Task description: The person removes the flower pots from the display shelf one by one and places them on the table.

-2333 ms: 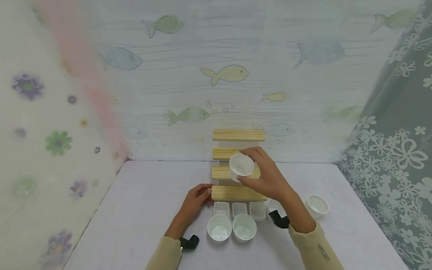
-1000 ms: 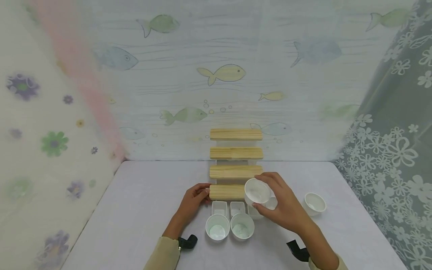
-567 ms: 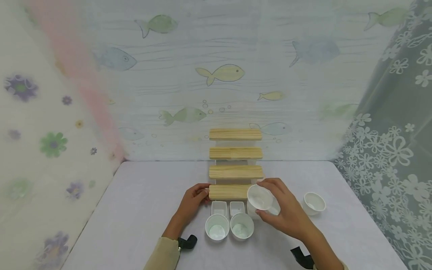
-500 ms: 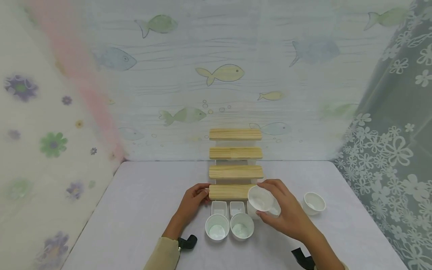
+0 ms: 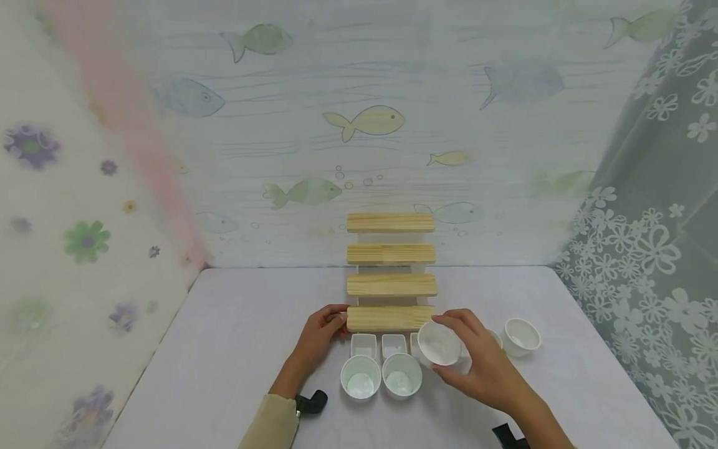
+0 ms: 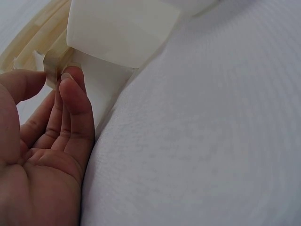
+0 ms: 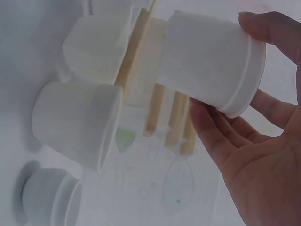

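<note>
A white cup [image 5: 439, 343] is held by its rim between the thumb and fingers of my right hand [image 5: 482, 368], above the table just right of the stepped rack's lowest wooden slat [image 5: 387, 318]. The right wrist view shows this cup's smooth side [image 7: 207, 61], clear of the other cups. My left hand [image 5: 316, 343] rests at the left end of the lowest slat; in the left wrist view, the thumb and fingertips pinch the wooden end [image 6: 55, 63]. Two round white cups [image 5: 361, 378] stand in front of the rack, nearer me than the small square cups [image 5: 364, 345].
Further slats [image 5: 391, 285] of the rack rise behind toward the fish-printed backdrop [image 5: 364, 121]. Another white cup [image 5: 521, 337] stands to the right on the white tablecloth [image 5: 252, 305]. One more cup is partly hidden behind my right hand. Flowered cloths hang at both sides.
My right hand has brought the white cup from in front of the upper slats down and to the right, past the lowest slat's right end. The left hand stays at the slat's left end.
</note>
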Demonstrator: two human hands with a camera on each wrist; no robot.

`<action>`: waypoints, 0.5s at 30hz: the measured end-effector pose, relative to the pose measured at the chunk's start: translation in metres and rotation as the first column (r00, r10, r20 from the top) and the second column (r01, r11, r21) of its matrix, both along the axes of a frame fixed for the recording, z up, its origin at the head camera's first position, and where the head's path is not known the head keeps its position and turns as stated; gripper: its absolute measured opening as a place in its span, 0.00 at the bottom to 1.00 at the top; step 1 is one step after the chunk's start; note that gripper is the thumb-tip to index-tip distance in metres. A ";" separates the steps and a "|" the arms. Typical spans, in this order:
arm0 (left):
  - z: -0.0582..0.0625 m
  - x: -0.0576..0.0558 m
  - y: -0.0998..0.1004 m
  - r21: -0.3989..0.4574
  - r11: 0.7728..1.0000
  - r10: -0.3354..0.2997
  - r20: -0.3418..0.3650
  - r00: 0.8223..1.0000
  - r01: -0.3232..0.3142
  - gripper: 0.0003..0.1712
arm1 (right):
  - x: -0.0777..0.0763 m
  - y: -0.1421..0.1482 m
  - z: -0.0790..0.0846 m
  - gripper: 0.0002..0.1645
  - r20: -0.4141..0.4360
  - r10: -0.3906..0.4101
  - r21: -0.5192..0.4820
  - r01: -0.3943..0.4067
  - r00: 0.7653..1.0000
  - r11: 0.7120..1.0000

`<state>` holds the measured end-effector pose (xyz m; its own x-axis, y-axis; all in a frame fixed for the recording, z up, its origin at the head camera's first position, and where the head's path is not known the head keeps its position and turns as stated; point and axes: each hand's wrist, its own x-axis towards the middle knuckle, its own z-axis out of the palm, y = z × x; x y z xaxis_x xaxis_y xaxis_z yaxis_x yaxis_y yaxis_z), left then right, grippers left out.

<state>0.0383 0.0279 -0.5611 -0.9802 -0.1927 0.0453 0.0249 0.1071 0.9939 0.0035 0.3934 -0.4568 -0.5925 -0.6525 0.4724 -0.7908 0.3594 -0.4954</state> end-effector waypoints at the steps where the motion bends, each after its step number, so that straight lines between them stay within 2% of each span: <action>1: 0.000 0.002 0.002 -0.001 1.000 0.006 0.000 1.000 -0.006 0.18 | 0.001 0.003 0.000 0.52 -0.003 0.007 0.003 -0.007 1.000 1.000; 9: 0.001 0.020 0.020 0.012 0.999 0.047 0.005 0.999 -0.048 0.18 | 0.012 0.024 -0.004 0.56 0.000 0.059 0.048 -0.059 0.998 0.997; 15: 0.000 0.031 0.033 0.015 0.997 0.070 0.007 0.998 -0.070 0.18 | 0.016 0.039 -0.007 0.57 -0.031 0.108 0.062 -0.106 0.994 0.992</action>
<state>0.0693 0.0608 -0.5610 -0.9646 -0.2612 0.0360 0.0119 0.0934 0.9956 0.0198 0.4320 -0.4633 -0.5022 -0.7389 0.4493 -0.8422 0.3001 -0.4478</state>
